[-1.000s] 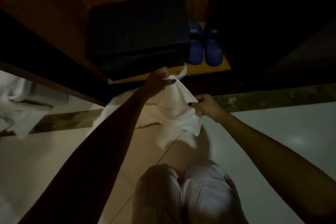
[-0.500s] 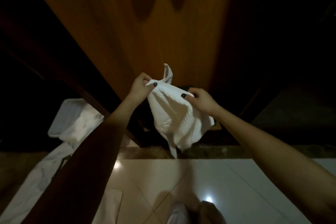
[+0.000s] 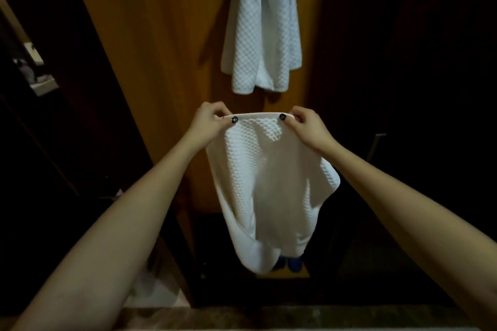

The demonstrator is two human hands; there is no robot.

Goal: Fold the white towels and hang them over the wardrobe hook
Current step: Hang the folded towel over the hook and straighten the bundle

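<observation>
Pinching one held towel (image 3: 269,183), left hand (image 3: 207,121) and right hand (image 3: 309,126) fingers (image 3: 297,111); one hanging towel (image 3: 263,35).

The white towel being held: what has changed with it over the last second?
The white towel was raised from near the floor up in front of the wooden wardrobe panel, and the left hand and right hand drew apart, stretching its top edge straight. Both hands pinched it throughout; nothing was let go.
</observation>
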